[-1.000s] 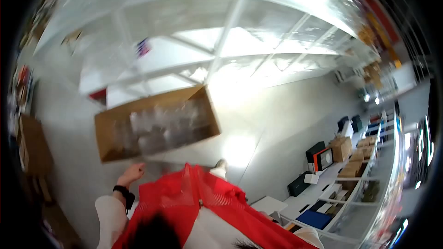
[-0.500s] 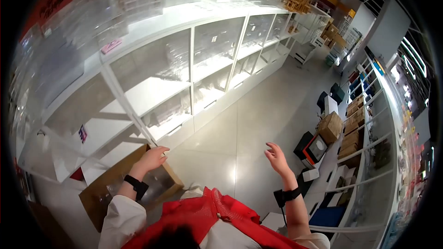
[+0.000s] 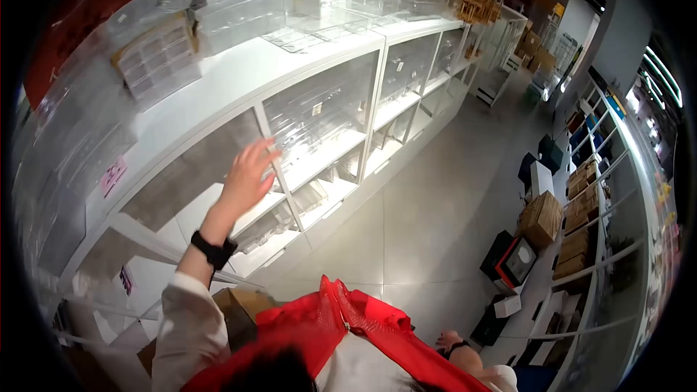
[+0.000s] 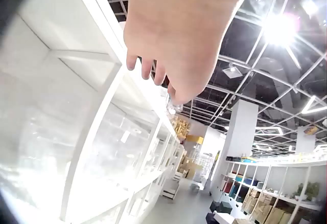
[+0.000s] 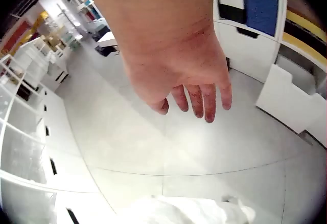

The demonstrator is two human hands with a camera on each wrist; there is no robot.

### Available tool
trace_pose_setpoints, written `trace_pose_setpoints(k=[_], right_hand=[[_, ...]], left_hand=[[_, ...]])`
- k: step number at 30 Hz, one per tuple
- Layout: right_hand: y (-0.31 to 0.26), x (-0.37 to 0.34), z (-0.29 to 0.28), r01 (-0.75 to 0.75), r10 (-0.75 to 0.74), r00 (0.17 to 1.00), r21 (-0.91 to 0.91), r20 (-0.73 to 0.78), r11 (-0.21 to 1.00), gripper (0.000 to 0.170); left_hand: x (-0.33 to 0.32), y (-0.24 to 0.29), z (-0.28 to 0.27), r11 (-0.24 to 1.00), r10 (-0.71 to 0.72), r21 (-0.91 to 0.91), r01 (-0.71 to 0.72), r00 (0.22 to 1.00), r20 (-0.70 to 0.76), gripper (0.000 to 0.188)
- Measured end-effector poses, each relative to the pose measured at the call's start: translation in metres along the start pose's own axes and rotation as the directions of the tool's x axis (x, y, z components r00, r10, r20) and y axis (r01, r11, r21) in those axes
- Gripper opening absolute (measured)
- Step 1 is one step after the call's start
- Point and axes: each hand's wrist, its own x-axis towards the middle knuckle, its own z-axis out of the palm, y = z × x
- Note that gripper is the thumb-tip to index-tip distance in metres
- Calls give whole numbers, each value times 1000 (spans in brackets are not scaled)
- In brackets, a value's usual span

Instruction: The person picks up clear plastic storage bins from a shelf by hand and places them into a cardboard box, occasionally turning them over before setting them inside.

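Observation:
In the head view my left hand [image 3: 249, 178] is raised in front of the white shelf unit [image 3: 327, 64], fingers spread and holding nothing. It overlaps an upright post between two bays. From the left wrist, the same hand [image 4: 171, 40] shows its fingers pointing away, beside the shelf frame [image 4: 92, 127]. My right hand [image 3: 450, 340] hangs low by my side. Its fingers dangle loosely with nothing in them over the pale floor, as the right wrist view shows the hand [image 5: 179, 75]. A cardboard box [image 3: 243, 312] on the floor is partly hidden by my left sleeve and red vest.
Clear plastic boxes [image 3: 243, 18] and a wire rack [image 3: 301, 38] stand on the unit's top. Along the right run shelves with brown cartons [image 3: 573, 210]; another carton [image 3: 541, 218] and dark boxes sit on the floor there. An open white drawer [image 5: 286, 96] juts out on the right.
My left hand has risen from over the cardboard box to the front of the shelf unit. The right hand, raised half a second ago, has dropped to my side. The view has swung off the box.

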Motion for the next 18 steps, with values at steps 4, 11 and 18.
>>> trace_pose_setpoints(k=[4,11,18], right_hand=[[3,-45,-10,72,-62,997,-463,38,883,31],[-153,-73,-155,123,-374,925,-882,-64,456,25],[-378,55,-362,791,-817,536,-211,-214,574,27]], left_hand=[[135,-4,8,994,61,104,-43,983,-173,41],[287,-61,58,937,-79,307,164,959,-272,43],[296,-52,57,914,-302,211,346,928,-217,31]])
